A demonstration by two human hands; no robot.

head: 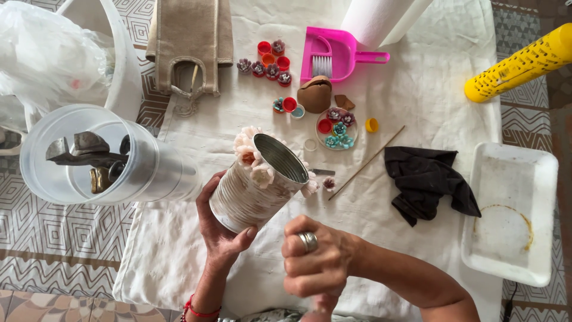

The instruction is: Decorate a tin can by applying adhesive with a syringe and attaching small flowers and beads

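Observation:
My left hand (219,229) cradles a ribbed tin can (256,185) painted whitish, tilted with its open mouth facing up and right. Pale pink and white flower shapes are stuck around the can's rim. My right hand (316,259), with a silver ring on one finger, is closed into a fist just below and right of the can. Something appears to be gripped in that fist, but what it is stays hidden. Both hands hover over a white cloth (417,107) spread on the floor.
Red bottle caps with small flowers (269,59) lie at the top, near a pink dustpan with brush (333,55). A small dish of flowers (336,129), a thin wooden stick (366,162), a black rag (426,179), a white tray (515,211), a clear jar of tools (98,156) and a yellow perforated tube (521,62) surround the hands.

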